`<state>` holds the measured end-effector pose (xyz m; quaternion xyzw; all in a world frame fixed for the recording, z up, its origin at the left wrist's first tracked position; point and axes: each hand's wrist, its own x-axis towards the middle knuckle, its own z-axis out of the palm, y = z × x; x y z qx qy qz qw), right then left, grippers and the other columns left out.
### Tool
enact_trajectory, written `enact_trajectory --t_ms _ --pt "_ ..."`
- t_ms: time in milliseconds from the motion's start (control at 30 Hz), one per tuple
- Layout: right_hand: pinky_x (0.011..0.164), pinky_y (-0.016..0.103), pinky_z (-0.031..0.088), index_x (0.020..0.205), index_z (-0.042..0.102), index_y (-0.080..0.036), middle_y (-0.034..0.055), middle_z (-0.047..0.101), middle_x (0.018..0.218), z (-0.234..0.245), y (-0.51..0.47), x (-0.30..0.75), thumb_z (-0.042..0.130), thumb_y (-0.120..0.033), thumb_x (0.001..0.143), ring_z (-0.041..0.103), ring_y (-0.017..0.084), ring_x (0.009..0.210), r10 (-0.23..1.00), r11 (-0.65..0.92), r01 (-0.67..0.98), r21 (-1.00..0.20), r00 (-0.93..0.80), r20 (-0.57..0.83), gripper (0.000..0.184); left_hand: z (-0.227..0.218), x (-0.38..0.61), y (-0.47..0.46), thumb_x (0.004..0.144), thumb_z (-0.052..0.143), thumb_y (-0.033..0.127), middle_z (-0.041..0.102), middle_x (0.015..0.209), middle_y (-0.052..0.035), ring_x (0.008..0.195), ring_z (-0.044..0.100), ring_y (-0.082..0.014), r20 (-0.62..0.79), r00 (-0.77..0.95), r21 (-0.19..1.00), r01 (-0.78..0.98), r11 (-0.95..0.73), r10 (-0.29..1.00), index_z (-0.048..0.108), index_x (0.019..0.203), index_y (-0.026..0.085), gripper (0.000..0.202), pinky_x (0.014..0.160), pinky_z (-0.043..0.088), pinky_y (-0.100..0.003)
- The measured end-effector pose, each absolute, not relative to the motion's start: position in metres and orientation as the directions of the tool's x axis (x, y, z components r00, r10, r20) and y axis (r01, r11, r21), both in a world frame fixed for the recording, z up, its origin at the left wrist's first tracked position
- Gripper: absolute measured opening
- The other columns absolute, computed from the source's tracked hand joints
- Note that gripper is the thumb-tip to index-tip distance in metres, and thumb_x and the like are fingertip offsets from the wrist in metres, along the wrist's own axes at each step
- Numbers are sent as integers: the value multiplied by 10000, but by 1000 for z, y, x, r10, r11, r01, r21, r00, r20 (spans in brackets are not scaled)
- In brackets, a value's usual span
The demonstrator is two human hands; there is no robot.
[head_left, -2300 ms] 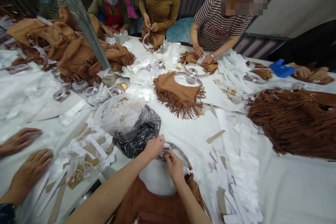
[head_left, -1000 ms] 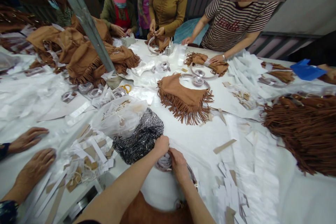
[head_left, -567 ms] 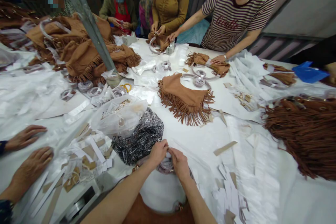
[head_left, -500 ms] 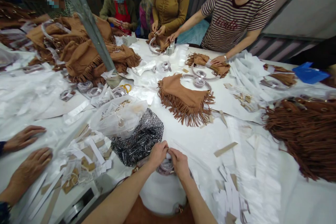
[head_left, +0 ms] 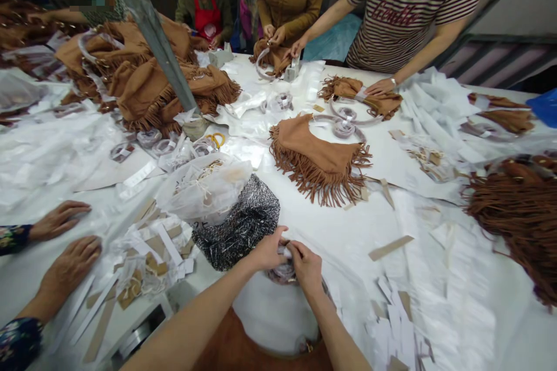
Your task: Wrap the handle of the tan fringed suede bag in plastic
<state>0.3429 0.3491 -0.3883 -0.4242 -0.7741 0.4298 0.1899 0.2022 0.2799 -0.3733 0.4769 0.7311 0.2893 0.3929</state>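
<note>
My left hand (head_left: 267, 249) and my right hand (head_left: 307, 266) meet at the near middle of the white table (head_left: 357, 226). Both pinch a coiled, plastic-wrapped strap (head_left: 282, 271) with a white paper band at the fingertips. The strap runs down to a brown suede bag (head_left: 243, 351) lying at the near edge under my forearms. A black-and-white patterned pouch (head_left: 239, 223) sits just left of my left hand.
A tan fringed bag (head_left: 317, 153) lies mid-table, a darker fringe pile (head_left: 517, 214) at right and a heap of tan bags (head_left: 143, 78) far left beside a metal pole (head_left: 156, 35). White paper strips (head_left: 391, 324) litter the table. Another person's hands (head_left: 65, 243) rest at left; several people work across.
My hands have gathered the long strap loop into a tight coil and closed together on it. The view has tilted downward a little.
</note>
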Motion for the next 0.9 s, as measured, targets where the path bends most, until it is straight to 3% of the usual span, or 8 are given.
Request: enact_trajectory --t_ms 133,233,333,433,567,633,733,900 --pt "817 330 483 926 687 -242 35 747 909 -389 351 342 504 -437 845 672 221 823 822 271 491 -828 -566 -67 280 -381 211 273 674 625 114 705 1035 -13 947 637 -167 -252 -320 866 347 361 913 347 1344 236 736 866 468 -265" --pt "714 314 504 1002 625 -217 23 739 806 -391 354 340 522 -450 843 669 208 731 836 286 499 -818 -548 -42 300 -385 211 274 654 633 101 709 942 -1 864 637 -169 -219 -332 894 307 325 917 361 1336 220 744 806 464 -267" --pt "699 328 520 928 623 -215 29 730 792 -394 355 342 480 -474 876 668 206 708 794 382 487 -785 -608 9 300 -387 211 274 623 645 89 702 850 10 800 623 -170 -194 -374 910 276 308 907 380 1316 191 750 764 454 -268" --pt "815 369 533 992 652 -213 80 732 984 -401 354 352 427 -471 917 681 231 887 702 519 422 -743 -707 88 350 -392 211 273 618 656 102 700 825 6 782 618 -169 -161 -392 923 265 279 906 400 1296 173 728 750 453 -264" --pt "946 436 502 1218 578 -184 134 643 1234 -413 354 366 415 -386 954 573 266 1183 479 785 281 -553 -841 253 370 -398 204 274 662 626 114 716 886 -25 814 633 -160 -183 -318 904 317 287 930 418 1300 132 671 769 469 -248" --pt "957 438 500 1263 542 -189 126 623 1267 -418 355 369 406 -313 965 540 255 1227 418 840 254 -480 -866 275 351 -398 196 278 721 591 154 723 897 -29 806 637 -150 -210 -259 888 354 295 943 513 1234 127 520 761 474 -237" --pt "952 423 504 1300 505 -198 116 607 1292 -422 357 370 413 -261 964 532 239 1237 357 887 219 -405 -883 304 355 -392 187 287 814 497 212 732 897 -32 805 629 -142 -231 -231 857 412 310 945 679 993 145 264 757 465 -230" --pt "961 412 484 1341 445 -171 118 592 1310 -420 357 370 397 -246 971 507 233 1253 326 914 235 -331 -910 255 381 -382 186 302 808 457 217 733 807 -61 739 604 -151 -285 -280 763 512 394 917 736 837 133 292 704 447 -235"
